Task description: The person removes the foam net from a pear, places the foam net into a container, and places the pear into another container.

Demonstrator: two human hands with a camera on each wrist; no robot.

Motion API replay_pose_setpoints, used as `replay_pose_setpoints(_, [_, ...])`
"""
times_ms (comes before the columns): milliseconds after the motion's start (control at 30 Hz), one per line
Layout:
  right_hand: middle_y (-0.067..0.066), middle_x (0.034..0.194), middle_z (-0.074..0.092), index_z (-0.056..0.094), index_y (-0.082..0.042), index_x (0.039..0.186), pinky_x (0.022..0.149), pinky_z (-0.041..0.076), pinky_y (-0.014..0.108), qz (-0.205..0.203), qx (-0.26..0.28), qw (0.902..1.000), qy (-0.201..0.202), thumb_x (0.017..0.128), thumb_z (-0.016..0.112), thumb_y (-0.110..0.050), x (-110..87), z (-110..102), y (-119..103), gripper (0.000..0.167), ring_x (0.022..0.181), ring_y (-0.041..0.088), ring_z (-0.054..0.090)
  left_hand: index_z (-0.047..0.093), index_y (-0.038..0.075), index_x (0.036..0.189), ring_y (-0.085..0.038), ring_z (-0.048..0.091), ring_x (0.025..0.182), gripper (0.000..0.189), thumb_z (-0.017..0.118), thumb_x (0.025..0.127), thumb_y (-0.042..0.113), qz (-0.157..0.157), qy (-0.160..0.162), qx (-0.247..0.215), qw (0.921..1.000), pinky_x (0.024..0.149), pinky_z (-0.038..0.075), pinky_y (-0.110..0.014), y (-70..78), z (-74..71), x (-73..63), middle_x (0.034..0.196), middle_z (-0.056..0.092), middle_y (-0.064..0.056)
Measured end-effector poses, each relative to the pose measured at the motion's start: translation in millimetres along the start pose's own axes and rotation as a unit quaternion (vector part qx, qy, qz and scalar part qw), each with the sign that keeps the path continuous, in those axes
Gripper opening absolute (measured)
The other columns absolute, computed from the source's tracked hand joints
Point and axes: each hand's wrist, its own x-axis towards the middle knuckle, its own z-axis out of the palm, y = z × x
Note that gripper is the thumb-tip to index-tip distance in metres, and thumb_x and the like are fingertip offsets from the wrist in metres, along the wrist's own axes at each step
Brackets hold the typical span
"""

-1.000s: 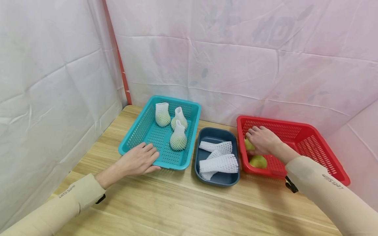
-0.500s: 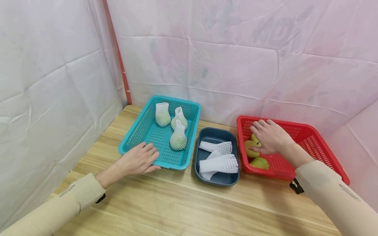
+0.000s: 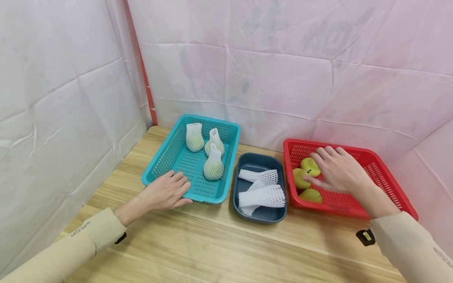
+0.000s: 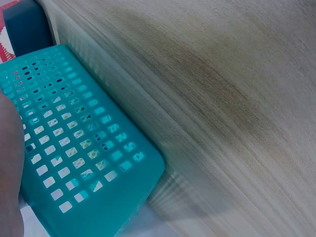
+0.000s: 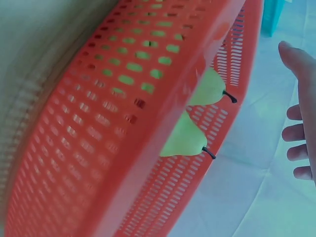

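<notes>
My left hand [image 3: 166,191] rests on the near left rim of a teal perforated basket [image 3: 166,157], its fingers relaxed over the edge. Inside are three pears [image 3: 214,167] in white foam net sleeves. Over a red basket [image 3: 375,153], my right hand [image 3: 339,169] is held with loosely extended fingers and nothing in them. Three bare yellow-green pears [image 3: 300,179] lie at that basket's left end, just left of the hand. In the right wrist view, the hand [image 5: 307,113] is apart from the stemmed pears [image 5: 185,138] behind the red wall.
Between the baskets stands a dark blue tray [image 3: 260,159] with several white foam net sleeves [image 3: 262,196] lying in it. Everything is on a wood-grain table [image 3: 198,243]. Pale cloth walls [image 3: 269,78] rise close behind the baskets and at both sides.
My right hand has drawn back to the right from among the pears and its fingers have loosened, leaving three pears in view. The left hand has stayed on the teal rim.
</notes>
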Motion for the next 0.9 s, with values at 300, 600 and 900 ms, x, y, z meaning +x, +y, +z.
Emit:
replay_pose_setpoints(300, [0.020, 0.109, 0.070, 0.068, 0.002, 0.122, 0.081, 0.055, 0.052, 0.008, 0.020, 0.9984, 0.052, 0.099, 0.048, -0.069, -27.3, -6.0, -21.6, 0.077, 0.097, 0.038, 0.064, 0.051, 0.014, 0.090, -0.020, 0.046, 0.077, 0.051, 0.042, 0.107, 0.061, 0.003, 0.009, 0.001, 1.0000, 0.071, 0.038, -0.031, -0.3, 0.0, -0.1, 0.081, 0.056, 0.000])
replay_pose_setpoints(600, [0.020, 0.105, 0.068, 0.067, 0.002, 0.116, 0.080, 0.051, 0.053, 0.035, 0.030, 0.9940, 0.099, 0.106, 0.019, -0.071, -55.6, 1.4, -50.4, 0.088, 0.096, 0.039, 0.062, 0.050, 0.013, 0.089, -0.020, 0.044, 0.076, 0.052, 0.042, 0.107, 0.062, 0.003, 0.013, -0.002, 0.9999, 0.070, 0.037, -0.031, -0.7, 1.9, -0.6, 0.080, 0.055, 0.000])
replay_pose_setpoints(900, [0.019, 0.096, 0.066, 0.065, 0.001, 0.110, 0.073, 0.048, 0.050, 0.045, 0.002, 0.9933, 0.106, 0.107, 0.023, -0.066, -81.5, 14.2, -67.4, 0.080, 0.090, 0.038, 0.061, 0.050, 0.014, 0.088, -0.019, 0.044, 0.076, 0.058, 0.026, 0.111, 0.061, 0.001, 0.011, 0.004, 0.9999, 0.070, 0.037, -0.031, -0.5, 1.9, -0.6, 0.078, 0.054, 0.001])
